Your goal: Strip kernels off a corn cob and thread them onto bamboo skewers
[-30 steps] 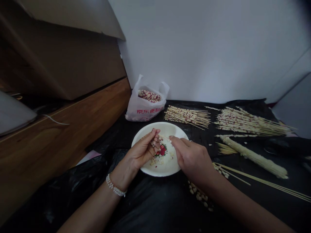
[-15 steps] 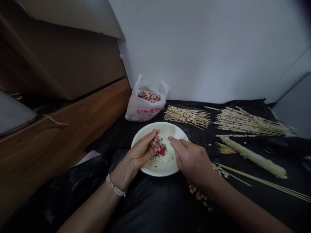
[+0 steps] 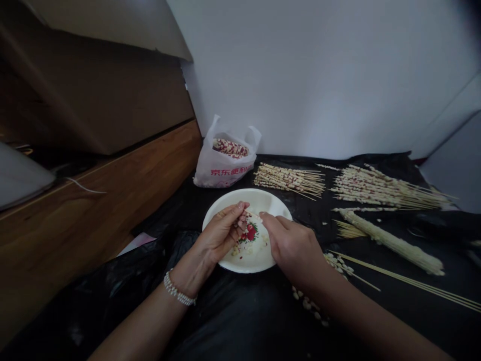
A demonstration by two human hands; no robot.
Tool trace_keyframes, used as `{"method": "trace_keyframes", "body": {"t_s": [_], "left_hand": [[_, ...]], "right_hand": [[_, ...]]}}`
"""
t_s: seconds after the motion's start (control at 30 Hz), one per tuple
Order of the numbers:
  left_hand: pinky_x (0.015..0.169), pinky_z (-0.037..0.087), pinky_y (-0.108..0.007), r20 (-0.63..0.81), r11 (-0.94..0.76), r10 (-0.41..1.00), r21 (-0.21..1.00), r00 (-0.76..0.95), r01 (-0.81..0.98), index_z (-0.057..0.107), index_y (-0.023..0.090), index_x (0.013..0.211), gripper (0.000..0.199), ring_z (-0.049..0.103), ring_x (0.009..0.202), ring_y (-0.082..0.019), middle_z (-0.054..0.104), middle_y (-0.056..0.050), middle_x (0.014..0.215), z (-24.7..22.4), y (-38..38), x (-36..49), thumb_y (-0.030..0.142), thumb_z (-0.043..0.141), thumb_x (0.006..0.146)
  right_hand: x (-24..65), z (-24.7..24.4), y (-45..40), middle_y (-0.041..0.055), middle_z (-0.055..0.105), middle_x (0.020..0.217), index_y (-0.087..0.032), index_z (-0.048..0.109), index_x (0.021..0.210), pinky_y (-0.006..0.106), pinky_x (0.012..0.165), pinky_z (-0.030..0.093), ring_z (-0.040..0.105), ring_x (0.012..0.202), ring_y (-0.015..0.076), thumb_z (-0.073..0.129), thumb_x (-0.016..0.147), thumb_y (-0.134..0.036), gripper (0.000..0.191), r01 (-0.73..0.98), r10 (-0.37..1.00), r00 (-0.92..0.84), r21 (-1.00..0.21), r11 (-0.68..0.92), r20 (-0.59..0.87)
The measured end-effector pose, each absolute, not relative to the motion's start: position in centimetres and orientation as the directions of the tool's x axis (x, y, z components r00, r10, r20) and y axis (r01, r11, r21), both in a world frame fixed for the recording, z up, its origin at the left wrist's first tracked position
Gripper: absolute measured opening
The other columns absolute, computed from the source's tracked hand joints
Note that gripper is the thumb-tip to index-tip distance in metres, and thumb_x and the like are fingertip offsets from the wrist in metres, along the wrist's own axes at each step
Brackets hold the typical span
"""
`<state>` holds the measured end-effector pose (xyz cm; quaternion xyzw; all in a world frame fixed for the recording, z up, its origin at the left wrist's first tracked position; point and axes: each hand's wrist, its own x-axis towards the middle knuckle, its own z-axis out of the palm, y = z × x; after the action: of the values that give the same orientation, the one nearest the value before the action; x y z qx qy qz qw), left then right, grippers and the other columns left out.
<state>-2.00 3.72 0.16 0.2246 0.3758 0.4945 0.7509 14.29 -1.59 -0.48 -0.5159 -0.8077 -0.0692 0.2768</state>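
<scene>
Over a white bowl point(image 3: 248, 267) with a red flower on its bottom, my left hand point(image 3: 221, 230) is closed, thumb and fingers pinched round small pale and red corn kernels. My right hand point(image 3: 295, 245) grips a thin bamboo skewer point(image 3: 255, 215), whose tip end reaches to my left fingertips. The skewer's far part, strung with pale kernels point(image 3: 340, 263), sticks out past my right hand. My right palm hides its middle. Loose kernels point(image 3: 238, 248) lie in the bowl.
Behind the bowl stands a white plastic bag point(image 3: 225, 170) with red and white cobs. Strung skewers point(image 3: 289, 178) lie in a bundle, beside a larger pile point(image 3: 376, 190). Right are a long pale cob-like roll point(image 3: 394, 243) and bare skewers point(image 3: 413, 282). A wooden board point(image 3: 150, 170) borders the left.
The strung end of the skewer past my right hand has shifted slightly left. Both hands stay over the bowl, almost in the same place.
</scene>
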Motion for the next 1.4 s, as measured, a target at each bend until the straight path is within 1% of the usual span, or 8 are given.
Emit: {"method": "trace_keyframes", "body": {"t_s": [0.17,0.3,0.47,0.77,0.97,1.1,1.2,1.4], "left_hand": [[0.051,0.05,-0.013,-0.325,0.398,0.917,0.694,0.233,-0.6,0.071,0.007,0.093,0.017,0.056,0.055,-0.005,0.063,-0.003,0.071,0.6,3.6,-2.1,0.021,0.062,0.09],[0.054,0.051,-0.012,-0.299,0.377,0.926,0.695,0.23,-0.613,0.071,0.008,0.095,0.012,0.059,0.06,-0.005,0.064,-0.003,0.074,0.4,3.7,-2.1,0.009,0.064,0.086],[0.054,0.05,-0.01,-0.294,0.373,0.928,0.69,0.231,-0.62,0.071,0.009,0.086,0.007,0.058,0.057,-0.004,0.064,-0.002,0.069,-0.1,3.9,-2.2,0.005,0.069,0.08],[0.054,0.049,-0.011,-0.256,0.345,0.938,0.742,0.233,-0.574,0.073,0.007,0.09,0.013,0.056,0.057,-0.004,0.064,-0.002,0.068,-0.3,3.6,-2.1,0.008,0.073,0.077],[0.054,0.047,-0.011,-0.209,0.303,0.951,0.78,0.229,-0.547,0.074,0.007,0.089,0.016,0.053,0.057,-0.003,0.062,-0.001,0.066,-0.6,3.5,-2.0,0.011,0.076,0.074],[0.054,0.046,-0.011,-0.197,0.289,0.954,0.807,0.227,-0.514,0.075,0.008,0.088,0.018,0.051,0.054,-0.003,0.061,0.0,0.064,-0.5,3.5,-1.9,0.015,0.079,0.071],[0.053,0.045,-0.013,-0.193,0.287,0.953,0.819,0.233,-0.496,0.075,0.007,0.088,0.021,0.05,0.053,-0.003,0.061,0.0,0.063,-0.4,3.4,-1.9,0.016,0.081,0.07],[0.057,0.045,-0.016,-0.213,0.322,0.933,0.853,0.289,-0.411,0.077,0.009,0.087,0.02,0.05,0.055,-0.004,0.062,-0.001,0.064,-0.6,3.0,-1.9,0.019,0.081,0.07]], "right_hand": [[14.5,-0.3,-1.2,0.0138,0.075,0.09,-0.01,0.065,0.116,0.034,0.071,0.053,0.07,0.084,0.0238,0.037,0.093,-0.014,0.037,0.823,0.825,-0.257,-0.333,0.46,0.503],[14.7,-0.4,-1.0,0.0126,0.075,0.09,-0.012,0.066,0.112,0.036,0.074,0.053,0.07,0.088,0.0246,0.038,0.092,-0.014,0.035,0.783,0.836,-0.243,-0.409,0.469,0.493],[14.7,-0.5,-1.0,0.0115,0.075,0.091,-0.015,0.067,0.111,0.035,0.072,0.052,0.07,0.087,0.0235,0.039,0.09,-0.012,0.035,0.772,0.836,-0.245,-0.423,0.475,0.491],[14.4,-0.6,-1.1,0.0125,0.074,0.089,-0.013,0.067,0.108,0.038,0.08,0.052,0.069,0.096,0.0258,0.038,0.091,-0.012,0.033,0.756,0.837,-0.232,-0.45,0.476,0.496],[14.3,-0.4,-1.2,0.0112,0.074,0.087,-0.013,0.066,0.106,0.036,0.081,0.052,0.069,0.094,0.024,0.037,0.092,-0.012,0.031,0.764,0.851,-0.239,-0.451,0.462,0.468],[14.1,-0.2,-1.3,0.0124,0.075,0.092,-0.012,0.061,0.115,0.035,0.074,0.053,0.071,0.084,0.0233,0.037,0.093,-0.015,0.033,0.773,0.86,-0.208,-0.46,0.437,0.467],[14.0,-0.1,-1.4,0.013,0.076,0.092,-0.013,0.061,0.117,0.035,0.068,0.053,0.072,0.077,0.0236,0.035,0.095,-0.019,0.034,0.775,0.869,-0.178,-0.478,0.413,0.462],[13.8,-0.2,-1.4,0.0136,0.076,0.087,-0.008,0.053,0.129,0.036,0.065,0.052,0.072,0.071,0.0245,0.034,0.096,-0.021,0.04,0.745,0.871,-0.177,-0.515,0.423,0.459]]}}
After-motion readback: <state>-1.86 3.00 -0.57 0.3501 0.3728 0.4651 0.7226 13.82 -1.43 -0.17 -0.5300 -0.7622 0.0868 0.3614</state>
